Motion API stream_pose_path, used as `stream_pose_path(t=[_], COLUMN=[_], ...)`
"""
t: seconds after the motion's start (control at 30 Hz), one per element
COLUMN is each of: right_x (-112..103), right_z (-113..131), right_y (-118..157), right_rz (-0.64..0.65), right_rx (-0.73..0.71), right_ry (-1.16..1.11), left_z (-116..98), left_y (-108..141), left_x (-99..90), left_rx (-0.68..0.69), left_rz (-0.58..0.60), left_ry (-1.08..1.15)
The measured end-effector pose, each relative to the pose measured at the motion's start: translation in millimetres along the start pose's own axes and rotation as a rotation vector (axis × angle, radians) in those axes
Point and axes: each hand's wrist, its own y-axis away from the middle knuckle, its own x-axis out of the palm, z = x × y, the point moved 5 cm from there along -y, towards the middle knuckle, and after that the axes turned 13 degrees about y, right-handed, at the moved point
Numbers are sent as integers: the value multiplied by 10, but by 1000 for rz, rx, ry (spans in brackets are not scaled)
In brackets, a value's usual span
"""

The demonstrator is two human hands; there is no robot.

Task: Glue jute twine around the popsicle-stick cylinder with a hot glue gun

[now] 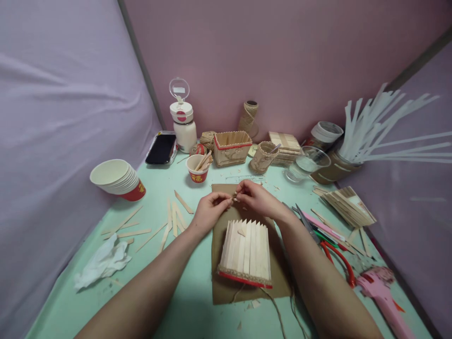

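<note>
My left hand (pixel 213 210) and my right hand (pixel 254 197) meet over the upper part of a brown cardboard sheet (pixel 221 294). The fingertips of both are pinched together on a small pale piece (pixel 234 199), too small to make out clearly. Nearer to me on the cardboard lies a panel of pale wooden sticks (pixel 247 252) with pointed far ends and a braided, red-edged band along its near edge. A small wood chip (pixel 241 232) rests on the panel. Twine (pixel 273 303) trails from the near edge.
Wooden sticks (pixel 174 219) and crumpled tissue (pixel 104 263) lie left, near stacked paper cups (pixel 116 176). Scissors (pixel 339 261), pens and a pink glue gun (pixel 383 296) are right. Behind stand a rectangular box (pixel 232 153), a clear cup (pixel 303 165) and a white bottle (pixel 185 132).
</note>
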Motion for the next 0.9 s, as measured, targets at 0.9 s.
stream_pose_path(t=[0.9], right_x=[89], right_z=[118], right_y=[-27], right_rz=[-162], right_rx=[85], right_ry=[-159], left_z=[-7], left_y=[-2], left_x=[-48], left_rx=[-15], left_rz=[-93], left_ry=[187])
